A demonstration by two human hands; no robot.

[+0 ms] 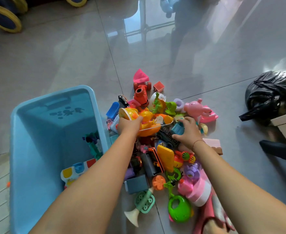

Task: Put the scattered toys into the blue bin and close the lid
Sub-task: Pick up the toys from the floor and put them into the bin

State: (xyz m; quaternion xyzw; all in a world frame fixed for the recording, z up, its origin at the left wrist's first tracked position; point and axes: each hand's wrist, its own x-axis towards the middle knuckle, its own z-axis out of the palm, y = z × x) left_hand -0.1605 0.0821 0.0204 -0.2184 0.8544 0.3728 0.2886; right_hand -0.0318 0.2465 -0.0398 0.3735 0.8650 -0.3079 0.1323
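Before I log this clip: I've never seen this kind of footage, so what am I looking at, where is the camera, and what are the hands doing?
There is no machine here. A person wears a wide-angle camera on the head, so the single picture looks forward and down along both bare forearms to a tiled floor.

On the floor lies a heap of plastic toys, among them a red toy car, a pink pig and a green rattle. Beside the heap, on the person's left, stands the open blue bin, with a few toys already inside. No lid is in view.

The left hand grips a large orange and yellow toy. The right hand closes around a small teal piece; whether it is lifted yet, I cannot tell.
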